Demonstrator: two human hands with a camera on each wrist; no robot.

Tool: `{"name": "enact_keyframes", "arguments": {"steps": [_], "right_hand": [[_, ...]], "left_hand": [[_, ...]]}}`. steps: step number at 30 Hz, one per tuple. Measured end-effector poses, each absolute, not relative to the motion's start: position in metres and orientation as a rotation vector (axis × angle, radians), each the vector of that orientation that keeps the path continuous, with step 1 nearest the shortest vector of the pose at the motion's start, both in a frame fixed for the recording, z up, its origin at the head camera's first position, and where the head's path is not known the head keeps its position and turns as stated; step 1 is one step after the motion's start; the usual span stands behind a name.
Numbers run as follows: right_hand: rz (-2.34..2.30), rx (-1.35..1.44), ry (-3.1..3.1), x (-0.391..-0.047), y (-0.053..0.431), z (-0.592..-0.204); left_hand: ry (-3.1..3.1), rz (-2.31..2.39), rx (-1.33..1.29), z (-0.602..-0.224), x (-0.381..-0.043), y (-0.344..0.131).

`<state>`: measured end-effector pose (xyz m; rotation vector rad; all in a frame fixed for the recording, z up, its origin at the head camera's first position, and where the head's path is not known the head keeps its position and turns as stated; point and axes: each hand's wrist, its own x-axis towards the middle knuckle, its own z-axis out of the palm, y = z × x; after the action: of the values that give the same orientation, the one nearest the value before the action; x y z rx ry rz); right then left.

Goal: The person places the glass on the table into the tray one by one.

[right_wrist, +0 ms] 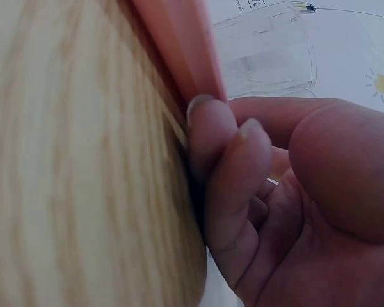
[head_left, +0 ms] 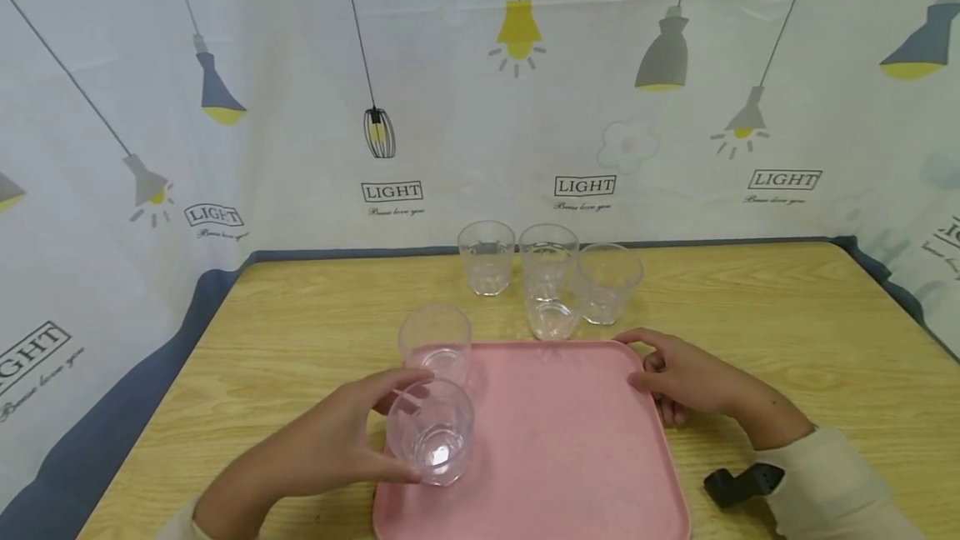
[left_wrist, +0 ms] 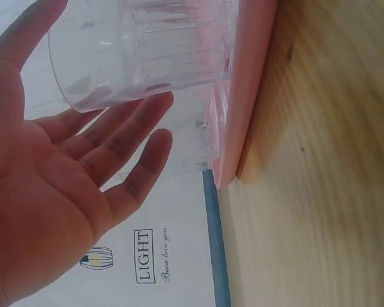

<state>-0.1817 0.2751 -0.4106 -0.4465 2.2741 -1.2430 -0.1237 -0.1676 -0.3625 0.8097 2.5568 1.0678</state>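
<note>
A: What is the left hand (head_left: 322,440) doing?

B: It is around the near tumbler (head_left: 433,432), a clear one. That tumbler is on the left side of the pink tray (head_left: 570,440). The thumb is on its near side, and the other fingers go round its far side.

A: Are they squeezing it?

B: The head view looks down, so the tumbler covers part of them. The left wrist view looks from the side. There the fingers (left_wrist: 121,147) are open and just a bit bent, with a gap between the palm and the tumbler. I can't tell how hard they touch.

A: And the right hand (head_left: 693,377)?

B: It grips the tray by its far right corner. The head view shows the thumb on the rim. The right wrist view shows what the head view hides: two bent fingers with their tips up against the tray's edge, close to the wooden table (head_left: 787,315).

A: Are there more tumblers?

B: Yes. The far tumbler (head_left: 435,332) is at the tray's far left corner, right behind the first one. A bunch of clear tumblers (head_left: 486,261) is on the table past the tray's far edge. Some overlap, so I can't count them for sure.

A: What is behind?

B: A white cloth (head_left: 450,48) with hanging lamps on it. Only the head view shows it all along the table's far edge.
</note>
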Motion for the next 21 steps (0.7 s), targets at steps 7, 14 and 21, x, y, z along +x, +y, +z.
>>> {"name": "enact_keyframes", "arguments": {"steps": [7,14,21], "right_hand": [[-1.24,-0.443,2.279,-0.182,0.275,-0.411],[-1.237,-0.45,2.286,-0.182,0.275,-0.41],[-1.234,-0.459,2.287,-0.181,0.275,-0.41]], "left_hand": [[2.528,1.017,0.852,-0.36,-0.125,-0.172],[2.665,0.966,0.85,-0.356,-0.129,-0.178],[2.823,1.111,0.662,-0.357,-0.145,-0.18]]}}
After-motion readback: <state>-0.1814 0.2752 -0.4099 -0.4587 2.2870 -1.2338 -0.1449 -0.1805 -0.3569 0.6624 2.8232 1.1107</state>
